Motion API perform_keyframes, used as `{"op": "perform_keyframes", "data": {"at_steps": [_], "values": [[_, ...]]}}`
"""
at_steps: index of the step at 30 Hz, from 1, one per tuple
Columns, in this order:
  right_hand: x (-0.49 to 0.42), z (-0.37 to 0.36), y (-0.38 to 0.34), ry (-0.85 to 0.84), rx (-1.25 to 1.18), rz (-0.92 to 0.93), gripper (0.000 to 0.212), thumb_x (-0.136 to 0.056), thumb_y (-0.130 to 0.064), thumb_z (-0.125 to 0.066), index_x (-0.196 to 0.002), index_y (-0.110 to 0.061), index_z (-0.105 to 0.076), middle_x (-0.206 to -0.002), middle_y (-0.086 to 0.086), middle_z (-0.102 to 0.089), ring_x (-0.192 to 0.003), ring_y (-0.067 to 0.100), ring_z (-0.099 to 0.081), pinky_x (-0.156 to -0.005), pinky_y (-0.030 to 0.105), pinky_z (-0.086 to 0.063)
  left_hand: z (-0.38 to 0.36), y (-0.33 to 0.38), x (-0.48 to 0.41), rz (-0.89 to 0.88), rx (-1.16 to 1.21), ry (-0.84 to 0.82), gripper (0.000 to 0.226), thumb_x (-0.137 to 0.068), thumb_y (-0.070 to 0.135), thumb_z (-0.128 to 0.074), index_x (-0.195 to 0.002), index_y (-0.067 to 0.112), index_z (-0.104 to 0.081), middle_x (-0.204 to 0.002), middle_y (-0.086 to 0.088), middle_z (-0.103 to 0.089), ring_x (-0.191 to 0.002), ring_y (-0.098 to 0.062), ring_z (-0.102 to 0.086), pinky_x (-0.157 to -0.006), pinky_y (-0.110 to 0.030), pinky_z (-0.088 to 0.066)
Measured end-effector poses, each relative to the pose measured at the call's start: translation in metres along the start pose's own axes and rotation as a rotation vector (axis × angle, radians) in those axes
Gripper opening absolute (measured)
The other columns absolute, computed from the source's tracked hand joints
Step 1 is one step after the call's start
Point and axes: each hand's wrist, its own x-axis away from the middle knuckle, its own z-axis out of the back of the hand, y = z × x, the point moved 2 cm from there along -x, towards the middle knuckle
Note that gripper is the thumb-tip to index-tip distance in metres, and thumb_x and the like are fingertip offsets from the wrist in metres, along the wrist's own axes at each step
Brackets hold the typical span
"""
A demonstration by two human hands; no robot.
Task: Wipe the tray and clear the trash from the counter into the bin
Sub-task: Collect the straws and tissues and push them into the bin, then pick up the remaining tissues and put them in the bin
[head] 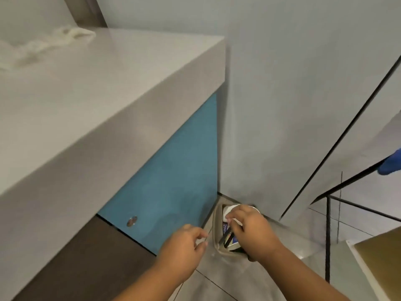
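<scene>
you were looking down at the small beige bin [217,248], which stood on the tiled floor [219,276] in the corner where the blue cabinet panel [173,174] met the pale wall [282,83]. the bin already held trash [226,230]: a white piece at the far side, a printed blue and white wrapper and some dark strips, all packed together and too blurred to name further.

your right hand [252,232] hung directly over the bin's mouth, palm down, its fingers curled downward with the tips against the white piece. i could not tell whether you actually had hold of it or were only touching it. your left hand [184,243] sat just beside the bin's left rim, fingers loosely curled with thumb and forefinger close together. something thin and pale showed at the fingertips, but i could not tell whether you were pinching it.

the grey counter [97,101] filled the upper left of the view, well above the bin. a crumpled whitish cloth [43,47] lay on its far left part, apart from both hands.

to the right stood a black metal frame [327,235], with a yellowish flat board [382,250] in the lower right corner. a blue thing [391,162] poked in from the right edge, too cut off to identify.
</scene>
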Motion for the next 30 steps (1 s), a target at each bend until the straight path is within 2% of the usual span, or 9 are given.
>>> {"op": "perform_keyframes", "data": {"at_steps": [3, 7, 10, 12, 13, 17, 19, 22, 30], "values": [[0.005, 0.047, -0.051, 0.008, 0.005, 0.04, 0.024, -0.096, -0.031, -0.048, -0.106, -0.026, -0.068, -0.109, -0.013, -0.058, -0.1, 0.006, -0.054, -0.085, 0.018, -0.039, 0.056, 0.031, 0.027, -0.022, 0.015, -0.002, 0.024, -0.088, 0.041, -0.053, -0.11, 0.036, -0.061, -0.107, 0.016, -0.056, -0.093, -0.004, -0.057, -0.087, -0.026, -0.049], [0.007, 0.103, -0.125, 0.03, -0.023, 0.122, 0.019, -0.094, -0.03, -0.051, -0.099, -0.026, -0.069, -0.1, -0.015, -0.058, -0.095, 0.006, -0.057, -0.084, 0.021, -0.046, 0.139, 0.073, 0.066, -0.097, 0.06, 0.043, 0.023, -0.086, 0.042, -0.054, -0.106, 0.035, -0.061, -0.106, 0.013, -0.057, -0.09, -0.002, -0.058, -0.087, -0.029, -0.048], [0.005, 0.134, -0.181, 0.062, -0.024, 0.192, 0.017, -0.093, -0.025, -0.055, -0.1, -0.022, -0.07, -0.099, -0.014, -0.057, -0.093, 0.004, -0.055, -0.083, 0.014, -0.041, 0.201, 0.092, 0.098, -0.182, 0.094, 0.11, 0.024, -0.086, 0.042, -0.055, -0.108, 0.036, -0.061, -0.106, 0.018, -0.057, -0.089, 0.002, -0.057, -0.083, -0.017, -0.045], [0.004, 0.147, -0.215, 0.08, -0.021, 0.243, 0.017, -0.093, -0.026, -0.056, -0.1, -0.021, -0.07, -0.101, -0.012, -0.06, -0.095, 0.004, -0.056, -0.083, 0.014, -0.041, 0.24, 0.096, 0.12, -0.214, 0.107, 0.183, 0.024, -0.087, 0.039, -0.056, -0.11, 0.036, -0.062, -0.105, 0.02, -0.057, -0.093, 0.004, -0.056, -0.076, -0.005, -0.039], [0.003, 0.152, -0.231, 0.079, -0.024, 0.264, 0.018, -0.093, -0.027, -0.055, -0.101, -0.021, -0.07, -0.101, -0.011, -0.061, -0.096, 0.005, -0.056, -0.085, 0.016, -0.042, 0.258, 0.094, 0.131, -0.216, 0.118, 0.225, 0.024, -0.087, 0.037, -0.056, -0.11, 0.036, -0.062, -0.104, 0.021, -0.058, -0.095, 0.004, -0.056, -0.075, -0.004, -0.038], [0.001, 0.16, -0.283, 0.069, -0.036, 0.334, 0.021, -0.093, -0.029, -0.054, -0.101, -0.02, -0.071, -0.102, -0.01, -0.062, -0.097, 0.007, -0.057, -0.09, 0.019, -0.044, 0.312, 0.068, 0.173, -0.133, 0.146, 0.392, 0.02, -0.09, 0.034, -0.055, -0.108, 0.04, -0.06, -0.102, 0.025, -0.057, -0.097, 0.007, -0.053, -0.078, -0.006, -0.041], [0.0, 0.159, -0.303, 0.04, -0.024, 0.369, 0.019, -0.095, -0.024, -0.053, -0.103, -0.019, -0.07, -0.103, -0.01, -0.062, -0.098, 0.006, -0.055, -0.09, 0.015, -0.041, 0.328, 0.047, 0.192, -0.055, 0.189, 0.45, 0.017, -0.091, 0.033, -0.055, -0.105, 0.043, -0.061, -0.101, 0.026, -0.058, -0.097, 0.01, -0.052, -0.078, -0.007, -0.042], [-0.001, 0.154, -0.329, -0.023, -0.019, 0.398, 0.02, -0.096, -0.023, -0.05, -0.103, -0.022, -0.07, -0.103, -0.012, -0.061, -0.098, 0.004, -0.055, -0.087, 0.009, -0.038, 0.342, 0.019, 0.215, 0.039, 0.239, 0.498, 0.015, -0.09, 0.033, -0.057, -0.1, 0.043, -0.062, -0.1, 0.025, -0.061, -0.095, 0.011, -0.053, -0.079, -0.012, -0.045], [-0.017, 0.132, -0.371, -0.152, 0.019, 0.489, 0.021, -0.097, -0.025, -0.049, -0.103, -0.025, -0.069, -0.103, -0.016, -0.059, -0.095, 0.002, -0.055, -0.087, 0.011, -0.04, 0.359, -0.022, 0.234, 0.166, 0.243, 0.556, 0.012, -0.089, 0.033, -0.058, -0.095, 0.042, -0.063, -0.098, 0.023, -0.062, -0.093, 0.009, -0.055, -0.08, -0.016, -0.047]]}}
